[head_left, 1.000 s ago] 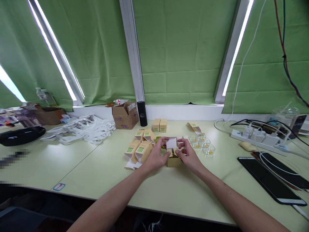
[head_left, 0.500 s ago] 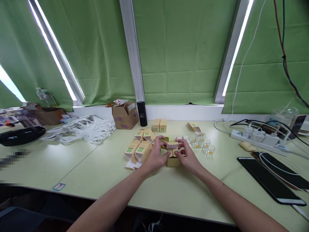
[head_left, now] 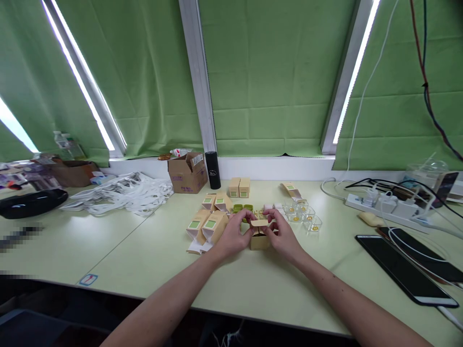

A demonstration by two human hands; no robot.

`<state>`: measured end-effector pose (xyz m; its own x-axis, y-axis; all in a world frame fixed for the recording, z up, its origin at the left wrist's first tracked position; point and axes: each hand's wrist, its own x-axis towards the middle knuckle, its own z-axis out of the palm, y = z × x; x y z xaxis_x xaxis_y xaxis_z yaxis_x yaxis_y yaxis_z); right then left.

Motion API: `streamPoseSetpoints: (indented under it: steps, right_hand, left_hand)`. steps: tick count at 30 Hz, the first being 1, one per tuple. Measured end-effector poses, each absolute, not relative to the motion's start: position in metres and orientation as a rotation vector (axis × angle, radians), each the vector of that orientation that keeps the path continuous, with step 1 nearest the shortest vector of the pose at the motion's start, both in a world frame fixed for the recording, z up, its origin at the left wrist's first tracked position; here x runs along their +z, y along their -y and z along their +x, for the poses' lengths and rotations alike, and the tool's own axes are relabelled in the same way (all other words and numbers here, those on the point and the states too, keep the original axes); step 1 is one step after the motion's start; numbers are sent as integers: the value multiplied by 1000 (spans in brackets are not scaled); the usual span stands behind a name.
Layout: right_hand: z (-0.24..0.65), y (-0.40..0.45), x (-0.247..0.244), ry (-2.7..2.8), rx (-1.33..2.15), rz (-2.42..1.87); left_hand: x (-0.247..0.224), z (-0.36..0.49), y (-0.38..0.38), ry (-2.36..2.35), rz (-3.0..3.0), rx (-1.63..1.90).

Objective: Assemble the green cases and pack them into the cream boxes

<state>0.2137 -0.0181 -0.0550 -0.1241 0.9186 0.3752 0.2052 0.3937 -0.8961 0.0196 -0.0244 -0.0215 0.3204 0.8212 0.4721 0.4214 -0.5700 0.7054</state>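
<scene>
A small tan cardboard box [head_left: 259, 242] stands on the table in front of me, its top flap [head_left: 259, 223] raised and tilted. My left hand [head_left: 237, 232] grips the box's left side, thumb by the top edge and fingers at the flap. On the other side my right hand [head_left: 281, 233] holds the flap and top edge in the same way. Left of my hands are several tan boxes [head_left: 214, 225] with green labels, some with open flaps. Green containers [head_left: 243, 207] sit just behind my left hand. Several clear plastic cups [head_left: 303, 212] with yellow bits lie to the right.
Two closed tan boxes [head_left: 239, 187] stand at the back, near a black cylinder [head_left: 213, 170] and a brown carton [head_left: 187, 173]. White straps [head_left: 123, 193] are heaped at left. A power strip [head_left: 387, 212], cables and a phone [head_left: 405, 270] lie at right.
The box's raised flap has tipped over and lower toward me, with my fingers following it. More of the green containers behind my left hand now shows.
</scene>
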Motion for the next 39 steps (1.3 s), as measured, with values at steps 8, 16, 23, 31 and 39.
streamPoseSetpoints:
  steps: [8, 16, 23, 31, 39]
  right_hand:
    - [220, 25, -46, 1624, 616, -852]
    - [223, 30, -46, 1746, 426, -720]
    - [225, 29, -47, 1791, 325, -701]
    - [230, 28, -46, 1887, 157, -664]
    - [231, 27, -49, 1964, 129, -705]
  left_hand:
    - [-25, 19, 21, -1083, 2161, 1200]
    - [-25, 14, 21, -1071, 2316, 1223]
    - [-12, 2, 25, -940, 2679, 1286]
    - [-12, 3, 26, -895, 2769, 1261]
    - [-15, 0, 26, -916, 2767, 1180]
